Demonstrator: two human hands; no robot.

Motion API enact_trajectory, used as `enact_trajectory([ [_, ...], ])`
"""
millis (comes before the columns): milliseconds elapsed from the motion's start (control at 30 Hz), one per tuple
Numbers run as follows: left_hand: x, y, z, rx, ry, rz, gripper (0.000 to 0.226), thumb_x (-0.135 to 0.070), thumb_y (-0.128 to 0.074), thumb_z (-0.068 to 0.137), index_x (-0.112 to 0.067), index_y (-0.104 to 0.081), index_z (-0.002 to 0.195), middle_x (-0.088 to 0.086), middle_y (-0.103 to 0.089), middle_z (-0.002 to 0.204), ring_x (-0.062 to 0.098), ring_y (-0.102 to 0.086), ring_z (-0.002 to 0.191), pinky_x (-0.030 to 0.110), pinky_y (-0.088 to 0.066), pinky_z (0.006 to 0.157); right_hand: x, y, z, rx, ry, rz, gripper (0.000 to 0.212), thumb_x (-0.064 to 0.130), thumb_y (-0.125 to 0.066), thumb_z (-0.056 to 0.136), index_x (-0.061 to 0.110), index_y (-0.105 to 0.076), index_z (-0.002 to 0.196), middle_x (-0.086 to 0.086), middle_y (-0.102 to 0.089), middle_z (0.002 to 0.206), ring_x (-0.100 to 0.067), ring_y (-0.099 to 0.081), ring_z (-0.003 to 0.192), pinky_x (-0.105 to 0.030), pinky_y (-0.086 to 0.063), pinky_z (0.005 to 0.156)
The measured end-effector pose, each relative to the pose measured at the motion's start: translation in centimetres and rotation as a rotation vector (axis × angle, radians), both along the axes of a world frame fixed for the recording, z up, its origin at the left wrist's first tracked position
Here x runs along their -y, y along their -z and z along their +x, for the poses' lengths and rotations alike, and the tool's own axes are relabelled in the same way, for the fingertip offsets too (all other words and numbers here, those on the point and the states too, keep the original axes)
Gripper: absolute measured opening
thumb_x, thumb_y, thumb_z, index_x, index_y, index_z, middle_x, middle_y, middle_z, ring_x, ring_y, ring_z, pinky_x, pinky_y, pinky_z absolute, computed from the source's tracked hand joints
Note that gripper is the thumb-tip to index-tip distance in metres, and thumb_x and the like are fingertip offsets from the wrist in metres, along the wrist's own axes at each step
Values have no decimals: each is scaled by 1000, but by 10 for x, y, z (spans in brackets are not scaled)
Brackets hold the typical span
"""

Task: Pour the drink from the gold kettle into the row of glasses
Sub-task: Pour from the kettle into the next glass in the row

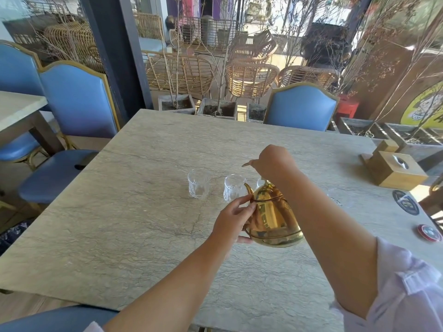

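Note:
The gold kettle (273, 216) hangs just above the stone table (143, 212), its spout pointing left toward the second glass. My right hand (273, 161) is closed over the kettle's top handle. My left hand (233, 219) holds the kettle's side and lid, thumb under its base. A row of clear glasses stands behind the kettle: the leftmost glass (198, 183), a second glass (233, 190), a third glass (260, 182) mostly hidden behind the kettle, and a faint glass (335, 196) right of my forearm. The visible glasses look empty.
A wooden tissue box (395, 170) sits at the table's right edge, with a dark round coaster (405, 202) and a red round coaster (429, 233) nearer me. Blue chairs (79, 104) stand at the left and far side (300, 107).

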State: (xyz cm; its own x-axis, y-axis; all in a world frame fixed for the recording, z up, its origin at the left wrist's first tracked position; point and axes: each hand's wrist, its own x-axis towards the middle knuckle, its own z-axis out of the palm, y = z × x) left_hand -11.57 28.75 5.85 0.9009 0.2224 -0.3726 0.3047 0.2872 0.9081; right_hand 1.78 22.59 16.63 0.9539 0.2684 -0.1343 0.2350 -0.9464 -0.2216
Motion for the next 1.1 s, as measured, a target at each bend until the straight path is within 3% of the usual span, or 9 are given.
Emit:
enact_trajectory([
  [367, -3, 2, -2, 7, 7, 8, 19, -36, -67, 95, -45, -68, 112, -7, -76, 105, 22, -73, 104, 44, -66, 70, -2, 1, -3, 30, 2, -4, 49, 38, -54, 97, 12, -40, 58, -1, -45, 58, -13, -41, 48, -24, -28, 39],
  [533, -6, 7, -2, 14, 11, 31, 30, -36, -68, 95, -39, -66, 125, -5, -75, 114, 21, -73, 106, 44, -66, 72, 1, 5, -8, 54, -13, -10, 52, 41, -51, 98, 10, -43, 57, 1, -44, 55, -12, -39, 45, -23, -26, 38],
  [667, -9, 12, -5, 22, 13, 90, 34, -35, -68, 94, -41, -66, 127, -5, -73, 121, 18, -73, 107, 49, -65, 78, 11, 14, -17, 30, 26, 156, 40, 35, -51, 97, 5, -58, 72, -1, -49, 58, -12, -42, 48, -22, -27, 40],
  [933, -27, 9, -12, 45, 19, 198, 33, -38, -70, 92, -49, -65, 122, -8, -64, 131, 12, -68, 110, 42, -66, 79, 12, 17, -38, 91, -2, 270, 39, 33, -50, 99, 2, -65, 81, -9, -61, 74, -25, -53, 67, -23, -29, 44],
  [1100, -43, 5, -17, 56, -30, 212, 39, -40, -71, 91, -43, -66, 130, -9, -67, 129, 10, -70, 106, 44, -66, 78, -6, 12, -39, 67, -7, 322, 34, 37, -51, 97, 10, -62, 80, -4, -60, 70, -18, -51, 59, -23, -28, 43],
])
